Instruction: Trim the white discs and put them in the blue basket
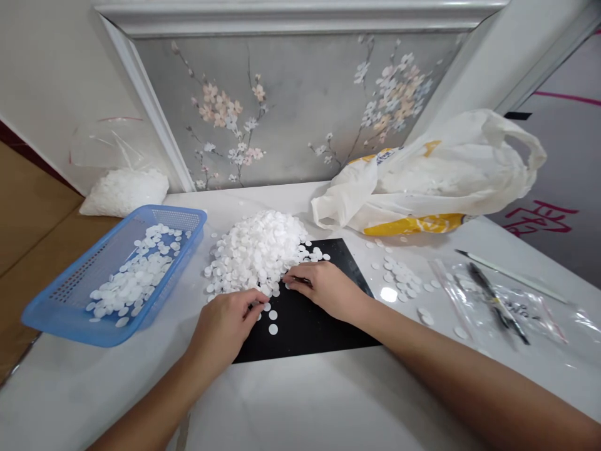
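Observation:
A heap of small, thin white discs (263,241) lies on the white table and spills onto a black mat (310,326). At the heap's near edge my left hand (230,322) is closed in a pinch, with a white disc at its fingertips. My right hand (323,288) is at the heap's right front edge, above the mat, thumb and fingers drawn together. A thin dark strip shows between those fingers, but what it is cannot be made out. A couple of single discs (273,329) lie on the mat between my hands.
To the left stands a blue plastic basket (113,335) holding more discs, with a clear bag of white pieces (124,191) behind it. A white and yellow carrier bag (422,188) lies at the back right. Loose discs (401,275), a black pen (491,291) and clear plastic bags (539,313) lie rightward.

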Tool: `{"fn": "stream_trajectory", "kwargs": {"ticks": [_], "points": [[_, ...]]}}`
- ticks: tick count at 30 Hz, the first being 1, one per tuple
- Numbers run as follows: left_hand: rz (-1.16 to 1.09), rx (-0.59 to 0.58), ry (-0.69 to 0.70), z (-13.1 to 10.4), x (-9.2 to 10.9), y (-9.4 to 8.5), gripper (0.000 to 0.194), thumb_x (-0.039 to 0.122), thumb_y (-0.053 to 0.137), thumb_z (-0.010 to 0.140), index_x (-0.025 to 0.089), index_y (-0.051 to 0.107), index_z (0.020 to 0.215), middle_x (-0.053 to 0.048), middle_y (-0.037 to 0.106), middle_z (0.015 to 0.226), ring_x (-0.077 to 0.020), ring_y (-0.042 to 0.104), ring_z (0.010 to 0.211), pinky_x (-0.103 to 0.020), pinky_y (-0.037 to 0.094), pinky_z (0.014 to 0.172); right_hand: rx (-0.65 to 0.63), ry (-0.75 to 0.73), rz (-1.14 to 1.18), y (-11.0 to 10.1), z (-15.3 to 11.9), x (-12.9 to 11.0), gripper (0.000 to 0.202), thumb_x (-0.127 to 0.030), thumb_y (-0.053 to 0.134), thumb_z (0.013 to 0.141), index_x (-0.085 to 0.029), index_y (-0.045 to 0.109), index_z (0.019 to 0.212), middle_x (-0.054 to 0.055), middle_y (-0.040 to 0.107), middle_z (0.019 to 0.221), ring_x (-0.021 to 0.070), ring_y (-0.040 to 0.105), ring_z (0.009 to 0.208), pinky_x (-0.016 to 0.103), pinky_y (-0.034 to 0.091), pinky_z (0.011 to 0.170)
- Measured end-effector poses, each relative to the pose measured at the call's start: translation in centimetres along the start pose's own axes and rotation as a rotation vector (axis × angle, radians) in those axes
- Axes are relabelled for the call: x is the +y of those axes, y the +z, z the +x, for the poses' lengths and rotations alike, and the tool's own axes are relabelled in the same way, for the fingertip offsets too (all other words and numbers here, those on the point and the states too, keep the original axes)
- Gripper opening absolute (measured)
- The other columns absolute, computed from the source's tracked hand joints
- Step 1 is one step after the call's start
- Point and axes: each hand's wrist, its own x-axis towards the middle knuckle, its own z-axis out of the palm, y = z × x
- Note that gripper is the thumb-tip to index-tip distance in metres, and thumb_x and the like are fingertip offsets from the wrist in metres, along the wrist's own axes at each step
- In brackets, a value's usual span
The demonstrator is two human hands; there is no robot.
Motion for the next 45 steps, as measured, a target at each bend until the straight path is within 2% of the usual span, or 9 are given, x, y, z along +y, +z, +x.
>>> {"fn": "stream_trajectory", "kwargs": {"ticks": [4, 8, 12, 15, 20, 25, 30, 35, 45], "points": [[0.031, 0.008, 0.013, 0.0, 0.0, 0.2, 0.016, 0.031, 0.054, 0.082, 0.029, 0.07, 0.084, 0.002, 0.051, 0.052, -0.015, 0.043, 0.05, -0.024, 0.023, 0.053, -0.017, 0.077, 0.105, -0.6, -0.1, -0.2, 0.007, -0.023, 0.053, 0.084, -0.019, 0.058, 0.081, -0.002, 0.06, 0.067, 0.011, 0.051, 0.058, 0.023, 0.036, 0.057], [-0.012, -0.043, 0.015, -0.1, 0.0, 0.1, 0.011, 0.031, 0.051, 0.083, 0.024, 0.059, 0.078, 0.004, 0.042, 0.05, -0.0135, 0.039, 0.05, -0.024, 0.022, 0.052, -0.058, 0.226, 0.657, -0.9, -0.3, -1.3, 0.009, -0.025, 0.044, 0.084, -0.019, 0.043, 0.078, -0.003, 0.054, 0.063, 0.0082, 0.039, 0.05, 0.02, 0.028, 0.046], [-0.443, -0.105, -0.067, -0.1, 0.0, -0.9, 0.012, 0.032, 0.047, 0.085, 0.022, 0.044, 0.079, 0.006, 0.037, 0.057, -0.0109, 0.034, 0.052, -0.022, 0.024, 0.051, -0.156, 0.338, 1.068, -1.0, -0.3, -1.9, 0.019, -0.026, 0.052, 0.078, -0.019, 0.036, 0.074, -0.001, 0.055, 0.067, 0.0061, 0.033, 0.047, 0.019, 0.018, 0.041], [-0.903, -0.158, -0.188, 0.0, 0.1, -1.7, 0.017, 0.026, 0.048, 0.08, 0.019, 0.035, 0.071, 0.005, 0.039, 0.059, -0.0084, 0.028, 0.05, -0.022, 0.021, 0.049, -0.13, 0.295, 0.965, -0.7, -0.1, -1.6, 0.017, -0.031, 0.057, 0.078, -0.017, 0.048, 0.083, -0.003, 0.05, 0.065, 0.0066, 0.036, 0.049, 0.019, 0.02, 0.042], [-1.155, -0.157, -0.224, 0.3, -0.1, -2.0, 0.014, 0.014, 0.049, 0.066, 0.018, 0.036, 0.071, 0.004, 0.049, 0.061, -0.0059, 0.026, 0.046, -0.021, 0.018, 0.046, 0.021, 0.112, 0.149, 1.1, 0.4, -1.7, 0.014, -0.032, 0.06, 0.083, -0.018, 0.06, 0.086, -0.002, 0.054, 0.066, 0.0101, 0.048, 0.058, 0.022, 0.035, 0.057], [-1.061, -0.191, -0.275, 0.3, -0.3, -1.6, 0.013, 0.02, 0.046, 0.064, 0.017, 0.051, 0.076, 0.002, 0.05, 0.06, -0.0064, 0.029, 0.045, -0.021, 0.015, 0.043, -0.007, 0.025, -0.125, 1.8, 0.4, -2.1, 0.009, -0.021, 0.053, 0.088, -0.016, 0.06, 0.09, 0.004, 0.062, 0.077, 0.0144, 0.055, 0.067, 0.025, 0.036, 0.063], [-0.783, -0.139, -0.234, 0.2, -0.6, -1.2, 0.033, 0.043, 0.049, 0.081, 0.016, 0.05, 0.062, 0.004, 0.033, 0.051, -0.0081, 0.027, 0.047, -0.022, 0.014, 0.045, -0.088, 0.07, 0.01, 0.5, -1.2, -2.0, 0.01, -0.017, 0.057, 0.08, -0.02, 0.065, 0.085, -0.002, 0.057, 0.065, 0.009, 0.049, 0.055, 0.02, 0.034, 0.055], [-0.408, -0.094, -0.048, 0.0, -1.0, -1.1, 0.036, 0.047, 0.037, 0.09, 0.019, 0.058, 0.082, 0.004, 0.035, 0.057, -0.0118, 0.031, 0.053, -0.023, 0.023, 0.052, -0.205, 0.073, 0.176, -1.0, -2.3, -1.4, 0.02, -0.02, 0.053, 0.082, -0.024, 0.07, 0.092, -0.003, 0.054, 0.064, 0.0086, 0.044, 0.053, 0.02, 0.033, 0.053], [-0.134, -0.102, -0.011, -0.3, 0.1, -0.3, 0.028, 0.043, 0.04, 0.089, 0.025, 0.061, 0.085, 0.004, 0.043, 0.053, -0.0132, 0.038, 0.05, -0.024, 0.023, 0.052, -0.064, 0.115, 0.126, -1.5, -2.0, -0.4, 0.016, -0.027, 0.057, 0.083, -0.026, 0.071, 0.091, -0.004, 0.063, 0.069, 0.0098, 0.049, 0.056, 0.022, 0.034, 0.056]]}}
